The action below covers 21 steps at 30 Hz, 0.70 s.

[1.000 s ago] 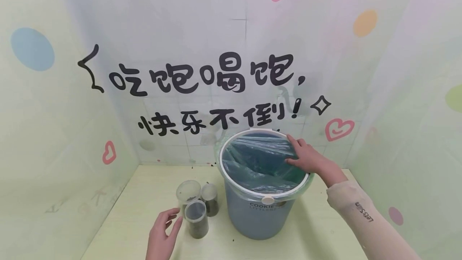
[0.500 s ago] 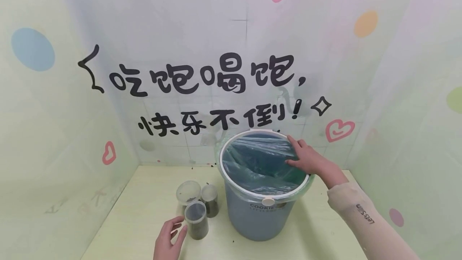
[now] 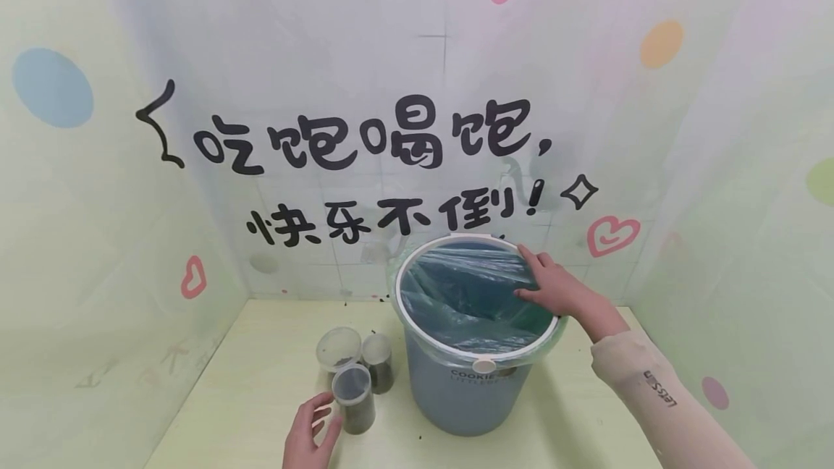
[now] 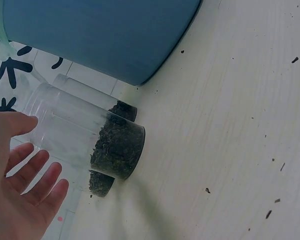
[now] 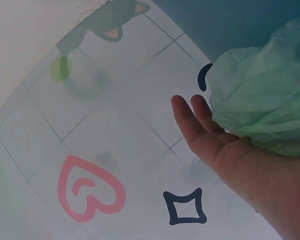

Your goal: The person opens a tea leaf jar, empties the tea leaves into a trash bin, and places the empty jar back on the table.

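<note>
In the head view a blue trash bin [image 3: 462, 404] with a white rim stands upright, lined with a thin translucent bag [image 3: 449, 317]. My right hand [image 3: 554, 284] rests on its right rim, thumb over the inside. The right wrist view shows two straight fingers [image 5: 190, 120] outside, beside the bunched green liner [image 5: 265, 100]. My left hand [image 3: 309, 429] is half spread next to an uncapped clear jar [image 3: 356, 411]. In the left wrist view the thumb [image 4: 22, 124] overlaps the jar's mouth, and dark, dry shreds like tea leaves [image 4: 117, 145] fill its lower part.
Behind the front jar stand a wider clear jar [image 3: 339, 346] and a slim one [image 3: 378, 360], left of the bin. Dark crumbs [image 4: 268, 214] are scattered on the pale tabletop [image 3: 241, 382]. A printed backdrop [image 3: 365, 56] rises close behind the bin.
My left hand has moved right and slightly down, from beside the wide jar to the front jar. The right hand and the bin have stayed in place.
</note>
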Available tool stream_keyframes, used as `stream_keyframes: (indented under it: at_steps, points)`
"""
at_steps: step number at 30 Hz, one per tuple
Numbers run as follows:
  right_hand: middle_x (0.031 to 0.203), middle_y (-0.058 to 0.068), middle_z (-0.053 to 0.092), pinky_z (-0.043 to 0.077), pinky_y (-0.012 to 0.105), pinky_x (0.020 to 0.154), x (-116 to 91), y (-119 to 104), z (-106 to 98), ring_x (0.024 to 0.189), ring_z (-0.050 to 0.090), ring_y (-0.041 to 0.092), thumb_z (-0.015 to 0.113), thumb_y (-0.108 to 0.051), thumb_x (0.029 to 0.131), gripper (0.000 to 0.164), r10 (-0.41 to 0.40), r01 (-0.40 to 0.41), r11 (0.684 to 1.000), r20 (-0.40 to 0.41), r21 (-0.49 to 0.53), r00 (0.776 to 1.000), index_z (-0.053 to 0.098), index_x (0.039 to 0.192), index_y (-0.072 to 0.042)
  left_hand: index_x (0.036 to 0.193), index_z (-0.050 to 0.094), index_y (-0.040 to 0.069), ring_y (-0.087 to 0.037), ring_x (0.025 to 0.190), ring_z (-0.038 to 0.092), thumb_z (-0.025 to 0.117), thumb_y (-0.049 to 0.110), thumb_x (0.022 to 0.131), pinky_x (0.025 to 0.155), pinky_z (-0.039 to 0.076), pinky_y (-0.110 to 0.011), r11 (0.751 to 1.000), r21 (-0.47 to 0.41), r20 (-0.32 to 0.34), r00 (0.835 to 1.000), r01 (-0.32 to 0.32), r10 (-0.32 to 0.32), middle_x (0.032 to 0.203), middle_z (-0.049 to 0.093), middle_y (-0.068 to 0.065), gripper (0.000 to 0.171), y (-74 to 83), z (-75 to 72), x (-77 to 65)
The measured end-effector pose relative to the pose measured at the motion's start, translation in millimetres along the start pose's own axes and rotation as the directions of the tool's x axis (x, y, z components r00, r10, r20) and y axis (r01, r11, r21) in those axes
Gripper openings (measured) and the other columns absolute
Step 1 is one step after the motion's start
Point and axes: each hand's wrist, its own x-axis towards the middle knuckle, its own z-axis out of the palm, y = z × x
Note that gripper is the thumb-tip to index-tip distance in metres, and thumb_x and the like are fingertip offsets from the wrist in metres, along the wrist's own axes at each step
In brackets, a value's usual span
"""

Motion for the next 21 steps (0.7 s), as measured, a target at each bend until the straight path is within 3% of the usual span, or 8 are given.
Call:
stream_keyframes:
  at_steps: [6, 10, 14, 21]
  points:
    - [0.142, 0.034, 0.036, 0.043, 0.062, 0.107, -1, 0, 0, 0.126, 0.049, 0.049, 0.068, -0.031, 0.093, 0.088, -0.003, 0.003, 1.000, -0.003, -0.012, 1.000, 0.014, 0.158, -0.002, 0.125, 0.056, -0.002, -0.026, 0.101, 0.066, 0.076, 0.003, 0.082, 0.080, 0.060, -0.035, 0.997, 0.027, -0.047, 0.996, -0.075, 0.076, 0.121, 0.063, -0.018, 0.048, -5.2, 5.5, 0.3]
    - [0.142, 0.034, 0.037, 0.043, 0.062, 0.108, -1, 0, 1, 0.126, 0.049, 0.049, 0.068, -0.031, 0.093, 0.088, -0.005, 0.005, 1.000, -0.008, -0.014, 1.000, 0.014, 0.158, -0.002, 0.127, 0.052, -0.006, -0.036, 0.103, 0.065, 0.077, 0.000, 0.079, 0.081, 0.060, -0.044, 0.996, 0.007, -0.036, 0.995, -0.092, 0.093, 0.123, 0.060, -0.022, 0.054, -7.8, 8.8, 1.0]
    - [0.142, 0.033, 0.036, 0.042, 0.061, 0.108, 0, 2, 2, 0.126, 0.049, 0.048, 0.067, -0.031, 0.094, 0.088, -0.007, 0.007, 1.000, -0.009, -0.012, 1.000, 0.013, 0.158, -0.002, 0.130, 0.048, -0.008, -0.045, 0.108, 0.063, 0.077, -0.001, 0.079, 0.084, 0.059, -0.049, 0.997, -0.034, -0.008, 0.997, -0.075, 0.075, 0.126, 0.056, -0.026, 0.059, -8.7, 10.6, 1.3]
    - [0.143, 0.033, 0.035, 0.042, 0.061, 0.108, 1, 4, 2, 0.126, 0.049, 0.048, 0.066, -0.030, 0.094, 0.088, -0.008, 0.008, 1.000, -0.009, 0.001, 1.000, 0.012, 0.158, -0.003, 0.134, 0.044, -0.009, -0.047, 0.114, 0.059, 0.076, 0.000, 0.080, 0.090, 0.057, -0.050, 0.993, -0.116, 0.022, 1.000, -0.001, 0.003, 0.131, 0.052, -0.029, 0.063, -4.8, 12.4, 1.9]
